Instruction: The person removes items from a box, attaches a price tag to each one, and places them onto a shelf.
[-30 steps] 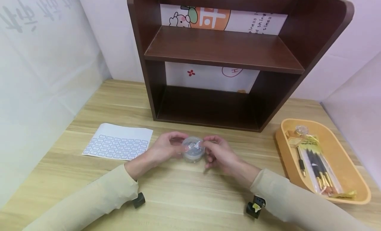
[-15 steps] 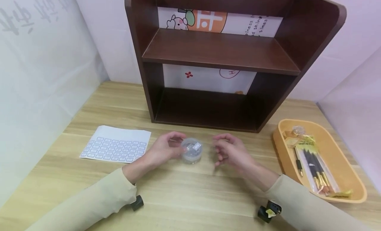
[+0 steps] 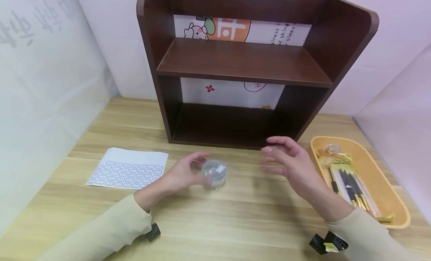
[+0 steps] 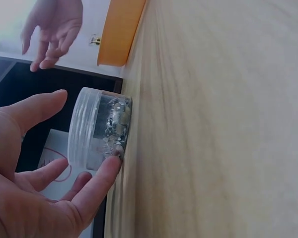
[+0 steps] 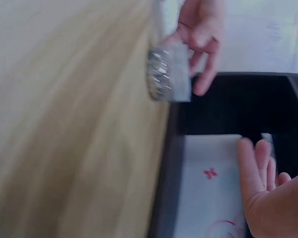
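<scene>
A round clear plastic jar [image 3: 215, 174] with a lid stands upright on the wooden table, a small blue-edged label [image 3: 220, 169] stuck on its top. Small shiny pieces fill the bottom of the jar in the left wrist view. My left hand [image 3: 182, 174] is spread at the jar's left side. One fingertip reaches its lower wall, while the thumb is apart from the lid [image 4: 84, 126]. My right hand [image 3: 297, 166] is raised off to the right, fingers loosely spread and holding nothing, between the jar and the orange tray [image 3: 392, 186].
A sheet of blue-edged labels [image 3: 126, 169] lies left of my left hand. Behind the jar stands a dark brown shelf [image 3: 242, 61]. Inside the tray are a pack of brushes [image 3: 351, 188], a pen [image 3: 334, 181] and a small bottle [image 3: 328, 156].
My right hand has left the jar's lid and moved right and up toward the tray. The label now shows uncovered on the lid. My left hand has loosened beside the jar.
</scene>
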Demonstrator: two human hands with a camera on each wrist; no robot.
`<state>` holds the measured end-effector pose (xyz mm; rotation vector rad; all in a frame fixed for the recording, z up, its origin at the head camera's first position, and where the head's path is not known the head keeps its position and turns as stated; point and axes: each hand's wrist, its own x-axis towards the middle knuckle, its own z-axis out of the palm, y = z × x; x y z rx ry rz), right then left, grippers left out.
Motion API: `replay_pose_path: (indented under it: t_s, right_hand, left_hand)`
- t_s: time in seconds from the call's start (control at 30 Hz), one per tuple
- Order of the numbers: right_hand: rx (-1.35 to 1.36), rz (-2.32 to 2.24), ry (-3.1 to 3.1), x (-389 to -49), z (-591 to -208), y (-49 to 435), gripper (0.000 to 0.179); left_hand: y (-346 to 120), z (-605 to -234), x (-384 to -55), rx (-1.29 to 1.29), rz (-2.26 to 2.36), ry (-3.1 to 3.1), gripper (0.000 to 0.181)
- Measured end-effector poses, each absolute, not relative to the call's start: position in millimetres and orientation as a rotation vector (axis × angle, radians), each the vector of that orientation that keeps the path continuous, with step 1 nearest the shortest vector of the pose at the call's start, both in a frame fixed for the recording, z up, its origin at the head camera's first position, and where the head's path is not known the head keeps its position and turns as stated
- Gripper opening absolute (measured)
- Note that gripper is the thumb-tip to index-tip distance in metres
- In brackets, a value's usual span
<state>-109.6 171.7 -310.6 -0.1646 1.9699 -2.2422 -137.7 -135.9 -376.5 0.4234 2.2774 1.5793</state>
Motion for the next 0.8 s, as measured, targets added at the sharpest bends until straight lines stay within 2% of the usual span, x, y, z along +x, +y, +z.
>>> replay_pose_path:
  t_s: [0.17,0.3,0.57,0.8]
  right_hand:
    - [-0.295,-2.418,1.925,-108.6,-294.2,195.6,0.033]
    - [-0.345,-2.63,1.797,-112.6,-283.9,214.1,0.034]
    - [-0.252,-2.964,1.518,-129.9,-261.6,259.4,0.034]
    - [-0.193,-2.991,1.779,-145.2,-245.1,285.5,0.045]
  left_hand:
    - [-135.1,-375.6,-136.2,0.438,1.58,2.281,0.084]
    - [-133.8,-374.7,-135.2,0.461,1.554,2.305,0.086]
    - [-131.3,-372.6,-136.6,0.487,1.532,2.331,0.086]
    - [-131.0,-373.8,-136.2,0.542,1.503,2.392,0.082]
